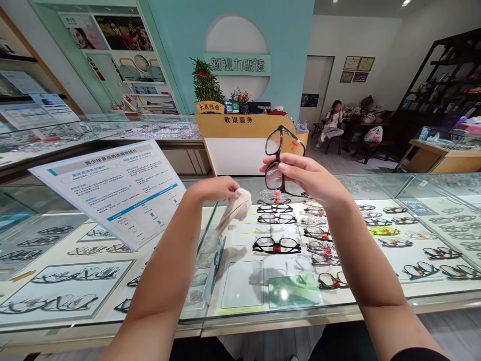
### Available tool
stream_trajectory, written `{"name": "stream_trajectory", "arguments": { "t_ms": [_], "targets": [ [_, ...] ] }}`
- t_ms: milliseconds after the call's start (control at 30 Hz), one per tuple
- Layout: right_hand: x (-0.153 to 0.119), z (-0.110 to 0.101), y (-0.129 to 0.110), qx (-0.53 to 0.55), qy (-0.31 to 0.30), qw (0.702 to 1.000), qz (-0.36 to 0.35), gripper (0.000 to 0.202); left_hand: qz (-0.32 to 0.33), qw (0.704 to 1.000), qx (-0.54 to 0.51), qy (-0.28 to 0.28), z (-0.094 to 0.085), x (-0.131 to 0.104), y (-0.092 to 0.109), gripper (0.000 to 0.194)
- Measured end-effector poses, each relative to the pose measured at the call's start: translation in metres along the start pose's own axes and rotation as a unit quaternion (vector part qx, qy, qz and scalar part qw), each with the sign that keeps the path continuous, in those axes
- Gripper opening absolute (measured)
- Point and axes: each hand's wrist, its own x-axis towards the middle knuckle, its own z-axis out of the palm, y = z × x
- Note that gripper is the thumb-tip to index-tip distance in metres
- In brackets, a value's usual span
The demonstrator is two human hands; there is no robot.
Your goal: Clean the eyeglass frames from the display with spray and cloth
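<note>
My right hand holds up a pair of dark-framed eyeglasses, turned on end, with the thumb and fingers pinching it near the lower lens. An orange mark shows on the upper part of the glasses. To the left, my left hand is closed on a beige cloth, which hangs down from the fingertips. Both hands are above a glass display case, apart from each other. Inside the case, below the hands, lie rows of eyeglasses, among them a black pair with a red tag.
A printed sheet stands tilted on the glass at left. The display case spans the front. Beyond it is a cashier counter with a potted plant. A person sits at the back right, near a white bag.
</note>
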Motion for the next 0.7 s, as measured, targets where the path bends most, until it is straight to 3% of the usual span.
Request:
{"name": "stream_trajectory", "arguments": {
  "t_ms": [133, 200, 267, 367, 433, 567, 700],
  "targets": [
    [0.0, 0.001, -0.001, 0.0, -0.001, 1.0, 0.002, 0.038, 0.059, 0.985, -0.102, 0.129, -0.004, -0.016, 0.027, 0.015],
    [0.0, 0.002, -0.002, 0.002, 0.003, 1.0, 0.001, 0.037, 0.061, 0.959, -0.197, 0.196, 0.0, -0.019, 0.039, 0.011],
    [0.0, 0.004, -0.002, 0.006, 0.009, 1.0, -0.002, 0.035, 0.078, 0.922, -0.31, 0.22, 0.006, -0.021, 0.05, 0.01],
    [-0.001, 0.006, -0.003, 0.009, 0.021, 1.0, -0.013, 0.035, 0.13, 0.861, -0.446, 0.205, 0.015, -0.022, 0.064, 0.018],
    [0.0, 0.008, -0.003, 0.007, 0.031, 0.999, -0.031, 0.036, 0.155, 0.839, -0.486, 0.19, 0.02, -0.023, 0.071, 0.029],
    [0.001, 0.008, -0.002, 0.002, 0.046, 0.996, -0.079, 0.031, 0.181, 0.829, -0.505, 0.158, 0.026, -0.024, 0.077, 0.05],
    [0.002, 0.006, -0.001, -0.014, 0.052, 0.992, -0.111, 0.029, 0.194, 0.831, -0.504, 0.134, 0.027, -0.024, 0.078, 0.053]
  ]
}}
